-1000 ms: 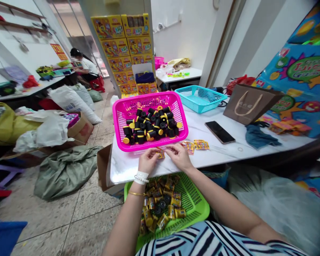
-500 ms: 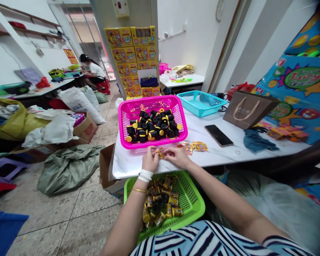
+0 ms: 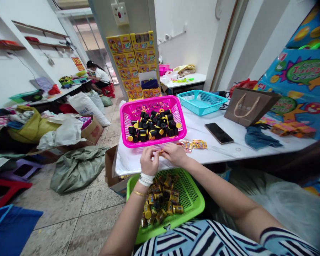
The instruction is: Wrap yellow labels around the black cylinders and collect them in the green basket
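Just above the table's near edge, my left hand (image 3: pixel 149 160) and my right hand (image 3: pixel 174 155) meet with fingers pinched together. Between their fingertips is a small yellow-orange printed wrapper (image 3: pixel 160 153), mostly hidden by the fingers. Right behind them stands a pink basket (image 3: pixel 152 144) filled with small black canisters (image 3: pixel 151 125) with yellow caps. Several flat printed wrappers (image 3: pixel 199 144) lie on the table to the right of my right hand. Below the hands, a green basket (image 3: pixel 198 209) holds canisters dressed in yellow wrappers (image 3: pixel 173 196).
A blue basket (image 3: pixel 202 103), a phone (image 3: pixel 219 133), a brown paper bag (image 3: pixel 246 108) and blue cloth (image 3: pixel 260 138) rest on the white table (image 3: pixel 221 153). Yellow boxes (image 3: pixel 122 59) are stacked behind. Sacks and a cardboard box (image 3: pixel 93 129) occupy the left floor; another person (image 3: pixel 98 76) sits far back.
My fingers have closed further over the wrapper, so less of it shows. The hands stay at nearly the same place, and the view has turned slightly left.
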The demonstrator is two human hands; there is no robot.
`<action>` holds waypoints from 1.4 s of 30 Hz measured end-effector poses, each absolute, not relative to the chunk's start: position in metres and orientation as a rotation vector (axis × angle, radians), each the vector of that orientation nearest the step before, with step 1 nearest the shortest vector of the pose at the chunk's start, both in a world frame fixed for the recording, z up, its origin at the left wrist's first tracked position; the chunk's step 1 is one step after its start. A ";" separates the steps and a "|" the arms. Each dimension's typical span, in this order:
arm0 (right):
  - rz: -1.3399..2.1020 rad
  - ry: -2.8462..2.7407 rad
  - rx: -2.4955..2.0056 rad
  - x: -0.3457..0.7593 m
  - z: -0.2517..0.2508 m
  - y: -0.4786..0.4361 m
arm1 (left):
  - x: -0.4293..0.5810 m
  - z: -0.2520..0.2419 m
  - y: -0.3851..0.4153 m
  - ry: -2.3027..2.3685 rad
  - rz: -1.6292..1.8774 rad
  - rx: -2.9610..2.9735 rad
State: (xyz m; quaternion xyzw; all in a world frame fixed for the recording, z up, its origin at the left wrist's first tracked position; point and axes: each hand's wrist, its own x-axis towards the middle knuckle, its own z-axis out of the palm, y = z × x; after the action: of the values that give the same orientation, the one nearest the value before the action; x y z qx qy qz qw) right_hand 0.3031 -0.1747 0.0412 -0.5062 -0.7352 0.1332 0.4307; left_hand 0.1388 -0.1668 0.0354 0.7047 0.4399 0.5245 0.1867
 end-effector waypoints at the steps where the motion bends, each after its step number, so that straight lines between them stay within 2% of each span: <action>1: 0.357 -1.798 -1.253 0.301 0.043 -0.177 | 0.136 0.042 -0.175 1.280 1.537 1.921; 3: 0.413 -1.700 -1.238 0.296 0.043 -0.183 | 0.132 0.054 -0.193 1.328 1.624 1.723; 6: 0.497 -1.540 -1.217 0.289 0.039 -0.196 | 0.130 0.065 -0.223 1.253 1.531 1.516; 13: 0.660 -1.389 -1.144 0.272 0.032 -0.226 | 0.139 0.068 -0.248 1.226 1.515 1.492; 16: 0.644 -1.446 -1.101 0.270 0.039 -0.234 | 0.139 0.065 -0.247 1.222 1.548 1.515; 20: 0.430 -1.591 -1.116 0.270 0.045 -0.241 | 0.134 0.060 -0.249 1.271 1.550 1.512; 27: 0.257 -1.786 -1.162 0.268 0.027 -0.240 | 0.125 0.050 -0.244 1.234 1.514 1.449; 33: 0.309 -1.874 -1.127 0.263 0.023 -0.241 | 0.113 0.036 -0.240 1.241 1.401 1.301; 37: 0.482 -1.914 -1.132 0.254 0.027 -0.241 | 0.106 0.029 -0.243 1.226 1.385 1.065; 42: 0.461 -1.987 -1.178 0.241 0.044 -0.196 | 0.092 0.022 -0.238 1.204 1.421 0.829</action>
State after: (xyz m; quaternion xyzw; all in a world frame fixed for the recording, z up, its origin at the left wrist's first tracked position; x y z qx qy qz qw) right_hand 0.2414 -0.1959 0.0443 -0.4618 -0.7794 0.1808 0.3830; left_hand 0.0923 -0.2385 0.0221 0.3463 0.5030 0.5938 0.5239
